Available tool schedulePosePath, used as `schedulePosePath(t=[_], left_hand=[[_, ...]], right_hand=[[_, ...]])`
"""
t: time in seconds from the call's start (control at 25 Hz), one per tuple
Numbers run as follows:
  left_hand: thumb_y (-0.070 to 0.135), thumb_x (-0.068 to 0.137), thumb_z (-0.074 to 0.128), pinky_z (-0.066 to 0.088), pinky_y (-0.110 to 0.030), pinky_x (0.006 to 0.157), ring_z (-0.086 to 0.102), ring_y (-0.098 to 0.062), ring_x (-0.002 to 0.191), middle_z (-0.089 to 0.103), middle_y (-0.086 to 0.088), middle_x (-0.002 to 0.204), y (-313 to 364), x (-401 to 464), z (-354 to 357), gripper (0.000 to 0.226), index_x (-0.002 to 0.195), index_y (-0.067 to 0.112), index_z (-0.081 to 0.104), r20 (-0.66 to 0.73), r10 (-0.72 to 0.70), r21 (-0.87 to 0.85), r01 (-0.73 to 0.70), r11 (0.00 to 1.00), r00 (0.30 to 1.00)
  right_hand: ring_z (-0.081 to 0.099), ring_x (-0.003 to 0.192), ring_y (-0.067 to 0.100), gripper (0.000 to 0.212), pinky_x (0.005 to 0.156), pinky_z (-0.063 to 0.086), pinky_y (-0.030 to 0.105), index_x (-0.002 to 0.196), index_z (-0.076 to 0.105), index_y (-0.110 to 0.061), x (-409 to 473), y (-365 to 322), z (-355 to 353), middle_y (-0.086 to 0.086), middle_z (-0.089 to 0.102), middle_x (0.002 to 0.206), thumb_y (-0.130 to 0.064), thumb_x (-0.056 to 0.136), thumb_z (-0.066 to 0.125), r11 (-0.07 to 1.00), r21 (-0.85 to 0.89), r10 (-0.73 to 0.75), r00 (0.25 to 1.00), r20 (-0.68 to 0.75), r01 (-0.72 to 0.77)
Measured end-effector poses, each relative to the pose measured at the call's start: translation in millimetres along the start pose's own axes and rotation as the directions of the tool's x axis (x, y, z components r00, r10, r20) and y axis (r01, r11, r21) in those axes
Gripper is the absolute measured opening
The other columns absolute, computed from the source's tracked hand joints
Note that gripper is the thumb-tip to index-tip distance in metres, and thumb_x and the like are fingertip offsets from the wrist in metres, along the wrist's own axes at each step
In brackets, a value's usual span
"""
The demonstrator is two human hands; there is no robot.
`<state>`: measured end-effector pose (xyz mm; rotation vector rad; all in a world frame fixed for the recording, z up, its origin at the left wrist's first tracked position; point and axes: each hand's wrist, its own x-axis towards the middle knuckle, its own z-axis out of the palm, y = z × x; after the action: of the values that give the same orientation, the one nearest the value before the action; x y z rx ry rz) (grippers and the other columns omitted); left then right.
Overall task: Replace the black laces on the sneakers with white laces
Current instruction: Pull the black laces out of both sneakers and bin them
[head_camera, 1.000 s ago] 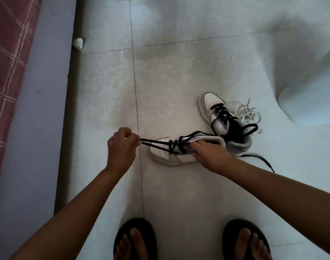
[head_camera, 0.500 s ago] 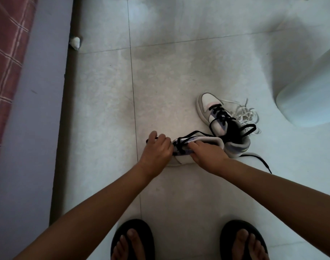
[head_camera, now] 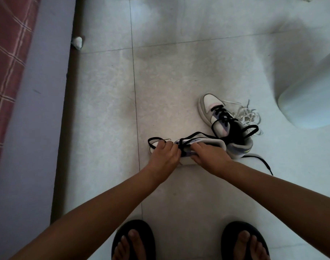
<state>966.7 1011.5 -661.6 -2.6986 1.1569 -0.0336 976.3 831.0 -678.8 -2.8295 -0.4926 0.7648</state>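
The left hand (head_camera: 165,154) pinches the black lace (head_camera: 154,140) on the near sneaker (head_camera: 201,142). The right hand (head_camera: 209,156) grips this sneaker.

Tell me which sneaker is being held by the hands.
The nearer sneaker, gripped by both hands; the other sneaker stands untouched farther away beside the white laces.

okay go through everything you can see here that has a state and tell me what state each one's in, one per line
near sneaker: on the floor, held, black lace partly pulled loose
far sneaker: standing on the floor, black lace threaded
white laces: loose pile beside the far sneaker, unused
left hand: gripping the near sneaker's black lace
right hand: holding the near sneaker
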Motion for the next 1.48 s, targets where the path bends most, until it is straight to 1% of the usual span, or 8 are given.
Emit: schedulePosePath(t=[0.24, 0.4, 0.52, 0.68, 0.8, 1.0, 1.28, 1.48], left_hand=[[0.003, 0.070, 0.045, 0.038, -0.036, 0.058, 0.058, -0.028, 0.061, 0.059, -0.009, 0.067, -60, -54, 7, 0.020, 0.071, 0.009, 0.064, -0.088, -0.303, -0.094, 0.295, 0.951, 0.949], [-0.011, 0.073, 0.064, 0.042, -0.040, 0.059, 0.056, -0.033, 0.061, 0.058, -0.017, 0.069, -115, -103, 16, 0.014, 0.077, 0.002, 0.063, 0.096, -0.586, -0.090, 0.594, 0.800, 0.804], [-0.003, 0.066, 0.078, 0.042, -0.037, 0.057, 0.058, -0.032, 0.063, 0.059, -0.015, 0.072, -91, -80, 18, 0.017, 0.076, 0.003, 0.065, 0.128, -0.477, -0.175, 0.493, 0.852, 0.870], [0.014, 0.067, 0.077, 0.043, -0.031, 0.055, 0.059, -0.028, 0.062, 0.061, -0.008, 0.071, -25, -19, 12, 0.013, 0.075, 0.010, 0.067, 0.011, -0.162, -0.245, 0.160, 0.956, 0.987], [0.030, 0.064, 0.078, 0.046, -0.025, 0.056, 0.062, -0.021, 0.060, 0.064, -0.002, 0.067, 3, 14, 8, 0.018, 0.072, 0.016, 0.069, 0.014, -0.043, -0.155, 0.045, 0.987, 0.999], [0.027, 0.055, 0.078, 0.046, -0.020, 0.056, 0.062, -0.012, 0.057, 0.064, 0.007, 0.059, 6, 23, 2, 0.016, 0.067, 0.022, 0.070, 0.054, 0.039, 0.001, -0.040, 0.999, 0.998], [-0.008, 0.034, 0.085, 0.044, -0.030, 0.048, 0.055, -0.026, 0.043, 0.057, -0.006, 0.051, -64, -82, 21, 0.042, 0.068, 0.007, 0.066, 0.225, -0.284, -0.038, 0.300, 0.953, 0.932], [0.003, 0.070, 0.075, 0.034, -0.030, 0.060, 0.060, -0.026, 0.061, 0.063, -0.002, 0.063, -80, -110, 46, 0.020, 0.085, 0.011, 0.064, 0.383, -0.459, 0.080, 0.467, 0.881, 0.801]], right_hand=[[0.056, 0.111, 0.028, 0.033, 0.080, 0.047, 0.039, 0.123, 0.043, -0.008, -1, 8, 1, 0.009, 0.053, 0.127, -0.030, 0.098, 0.042, 0.994, 0.101, 0.045, 0.999, -0.007, -0.044], [0.056, 0.110, 0.028, 0.031, 0.080, 0.047, 0.039, 0.121, 0.045, -0.009, -5, 24, -1, 0.009, 0.054, 0.126, -0.029, 0.098, 0.042, 0.991, 0.088, 0.101, 0.995, -0.019, -0.099], [0.056, 0.107, 0.027, 0.026, 0.078, 0.047, 0.039, 0.115, 0.047, -0.008, -3, 23, -1, 0.009, 0.056, 0.122, -0.028, 0.097, 0.042, 0.992, 0.094, 0.085, 0.996, -0.013, -0.084], [0.056, 0.108, 0.027, 0.028, 0.078, 0.047, 0.039, 0.116, 0.047, -0.008, -4, 20, 1, 0.009, 0.055, 0.123, -0.028, 0.097, 0.043, 0.992, 0.100, 0.077, 0.997, -0.024, -0.075], [0.056, 0.110, 0.026, 0.030, 0.078, 0.049, 0.039, 0.118, 0.047, -0.009, -6, 17, 2, 0.008, 0.056, 0.124, -0.029, 0.096, 0.044, 0.993, 0.090, 0.081, 0.996, -0.033, -0.078], [0.056, 0.110, 0.026, 0.030, 0.078, 0.048, 0.038, 0.119, 0.046, -0.009, -6, 17, 3, 0.008, 0.055, 0.126, -0.028, 0.096, 0.044, 0.992, 0.103, 0.078, 0.996, -0.031, -0.075], [0.056, 0.108, 0.027, 0.028, 0.076, 0.046, 0.037, 0.117, 0.045, -0.010, -8, 19, 2, 0.008, 0.056, 0.123, -0.029, 0.097, 0.043, 0.990, 0.100, 0.102, 0.995, -0.018, -0.100], [0.058, 0.105, 0.027, 0.026, 0.074, 0.046, 0.037, 0.115, 0.046, -0.010, -6, 13, 1, 0.008, 0.057, 0.121, -0.029, 0.097, 0.042, 0.991, 0.094, 0.093, 0.996, -0.017, -0.091]])
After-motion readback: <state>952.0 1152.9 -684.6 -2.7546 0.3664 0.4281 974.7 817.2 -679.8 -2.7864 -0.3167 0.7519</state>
